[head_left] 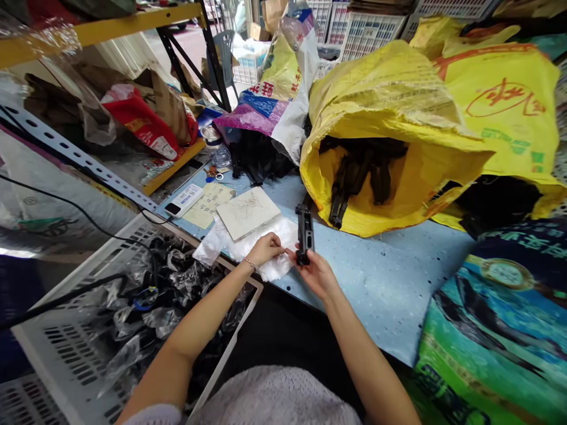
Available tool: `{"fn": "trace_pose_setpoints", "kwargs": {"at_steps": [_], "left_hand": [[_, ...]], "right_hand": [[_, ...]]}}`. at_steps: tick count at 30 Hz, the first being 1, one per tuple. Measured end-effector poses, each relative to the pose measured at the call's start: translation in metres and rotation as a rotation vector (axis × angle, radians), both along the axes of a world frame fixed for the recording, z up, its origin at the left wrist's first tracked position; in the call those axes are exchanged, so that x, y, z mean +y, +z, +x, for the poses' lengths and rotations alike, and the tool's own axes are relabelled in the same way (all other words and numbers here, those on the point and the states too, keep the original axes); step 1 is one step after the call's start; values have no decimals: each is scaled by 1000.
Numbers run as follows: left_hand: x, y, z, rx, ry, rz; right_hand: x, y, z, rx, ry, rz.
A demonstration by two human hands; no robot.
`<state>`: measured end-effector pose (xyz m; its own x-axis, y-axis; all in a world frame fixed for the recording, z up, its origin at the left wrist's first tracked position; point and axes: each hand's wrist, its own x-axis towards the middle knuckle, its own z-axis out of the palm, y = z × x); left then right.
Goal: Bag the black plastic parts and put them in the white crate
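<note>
Bright, even indoor light fills the view, with no clear source in frame and only soft shadows (the deepest lies inside the yellow woven plastic sack (390, 177)). A white streak of glare crosses the glossy grey plastic sheet (18, 252) at the left edge. Wide-angle distortion bows the yellow-painted steel shelf rail (88, 32) and the perforated grey steel angle bar (75, 153). The left hand (264, 249) and right hand (316, 274) look sharp, without motion blur.

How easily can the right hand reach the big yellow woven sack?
Probably easily: the right hand is close to the yellow woven sack, with only blue tabletop between, though it holds a black plastic part.
</note>
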<state>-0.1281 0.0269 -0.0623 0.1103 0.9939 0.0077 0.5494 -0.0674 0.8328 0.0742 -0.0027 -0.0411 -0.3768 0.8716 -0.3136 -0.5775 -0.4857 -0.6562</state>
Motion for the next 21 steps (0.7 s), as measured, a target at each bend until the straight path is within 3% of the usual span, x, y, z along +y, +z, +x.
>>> {"fn": "trace_pose_setpoints", "kwargs": {"at_steps": [3,5,8,11,13,15,19,21], "left_hand": [[-4,16,-6,44,22,82],[-5,25,-10,162,10,182],[-2,30,-17,321,-54,280],[-3,28,-22,297,-82,282],[-13,25,-19,268,-110,301],[-31,25,-10,246,-210,348],[-75,33,15,114,-446,418],[-89,37,22,40,-444,390]], "right_hand": [[5,-18,-18,-145,-44,52],[-1,-24,-14,-273,-43,134],[-18,-19,12,-501,40,310],[-33,-11,37,-803,137,510],[-36,-9,39,-929,130,585],[-32,-12,31,-869,87,504],[-28,-18,4,-418,69,112],[-37,-17,-5,-410,81,125]]}}
